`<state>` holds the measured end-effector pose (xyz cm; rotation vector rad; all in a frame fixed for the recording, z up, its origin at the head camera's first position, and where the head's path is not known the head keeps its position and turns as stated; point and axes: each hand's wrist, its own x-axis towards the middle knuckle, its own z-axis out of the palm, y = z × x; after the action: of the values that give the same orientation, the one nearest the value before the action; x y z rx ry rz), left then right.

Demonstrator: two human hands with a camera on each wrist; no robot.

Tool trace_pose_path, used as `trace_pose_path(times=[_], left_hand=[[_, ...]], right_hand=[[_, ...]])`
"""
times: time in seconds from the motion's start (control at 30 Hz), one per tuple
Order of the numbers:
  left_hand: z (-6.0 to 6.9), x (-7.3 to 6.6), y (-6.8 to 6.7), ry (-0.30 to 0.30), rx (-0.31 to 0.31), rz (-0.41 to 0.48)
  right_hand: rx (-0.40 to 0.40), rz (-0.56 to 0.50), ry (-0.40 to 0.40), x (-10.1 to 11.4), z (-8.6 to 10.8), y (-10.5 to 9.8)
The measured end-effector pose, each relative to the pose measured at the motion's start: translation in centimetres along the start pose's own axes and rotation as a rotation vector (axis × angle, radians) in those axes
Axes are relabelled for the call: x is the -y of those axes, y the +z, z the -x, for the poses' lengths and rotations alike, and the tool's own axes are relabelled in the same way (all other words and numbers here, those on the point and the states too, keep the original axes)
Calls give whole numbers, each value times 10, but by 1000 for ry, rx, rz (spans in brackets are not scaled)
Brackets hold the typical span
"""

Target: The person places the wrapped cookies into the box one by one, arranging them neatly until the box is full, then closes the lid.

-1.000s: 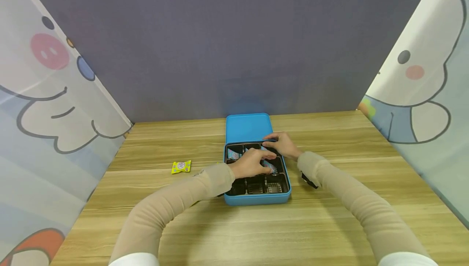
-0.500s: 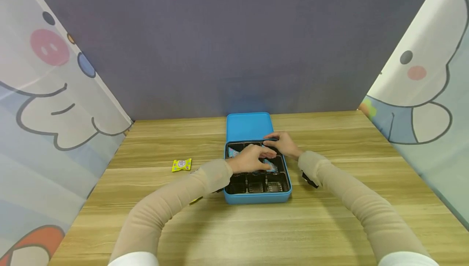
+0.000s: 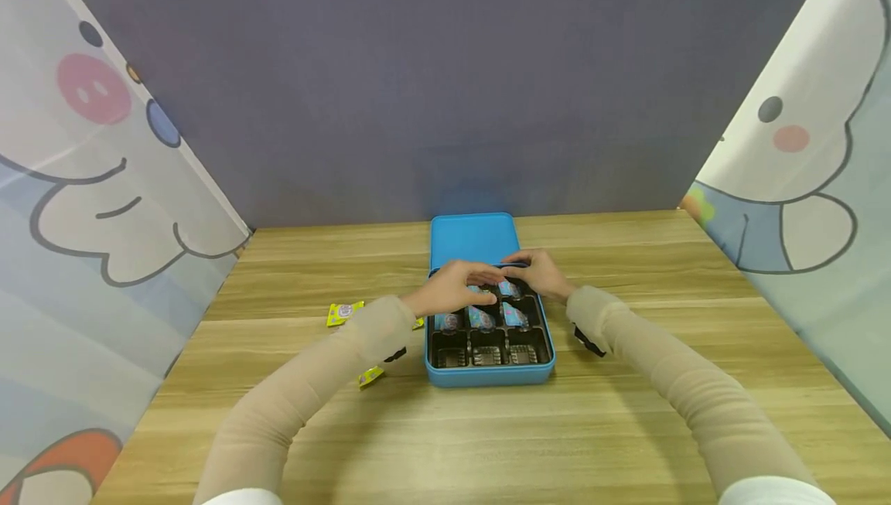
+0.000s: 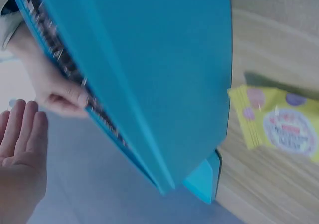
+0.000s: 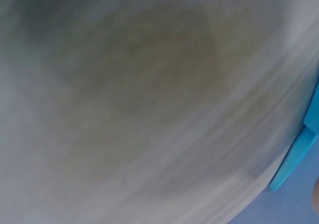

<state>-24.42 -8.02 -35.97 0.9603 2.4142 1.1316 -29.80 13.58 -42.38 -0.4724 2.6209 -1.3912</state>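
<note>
The box (image 3: 490,377) stands on the wooden table (image 3: 550,443), its blue lid (image 3: 473,234) thrown open toward the grey wall (image 3: 445,87). Inside sits a black tray (image 3: 487,337) divided into rows of three compartments. Blue packets (image 3: 481,318) lie in all three compartments of the middle row, and more show in the centre and right compartments of the back row; the back-left compartment is hidden by the left hand (image 3: 455,287). That hand hangs over the back part of the box, reaching across from the left, its fingers straight and released, the palm open in the left wrist view. The right hand (image 3: 543,273) is at the back right corner, gripping the box's rim between thumb and fingers. Yellow packets (image 3: 344,313) lie on the table left of the box: one well apart from it, one nearer the front and partly behind the left sleeve (image 3: 257,412), and one just beside the box's left side, mostly hidden by that arm. Beige sleeves cover both forearms, with a black strap (image 3: 589,341) under the right wrist. Cartoon panels (image 3: 790,157) flank the table on either side. The right wrist view is mostly a pale blur.
</note>
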Motion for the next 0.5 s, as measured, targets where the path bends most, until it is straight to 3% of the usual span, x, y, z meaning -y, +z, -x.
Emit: trace_pose_path(times=[0.2, 0.5], left_hand=[[10, 6, -14, 14, -41, 19], [29, 16, -28, -22, -89, 77]], right_hand=[[0, -12, 14, 1, 1, 2], [-13, -10, -7, -1, 0, 1]])
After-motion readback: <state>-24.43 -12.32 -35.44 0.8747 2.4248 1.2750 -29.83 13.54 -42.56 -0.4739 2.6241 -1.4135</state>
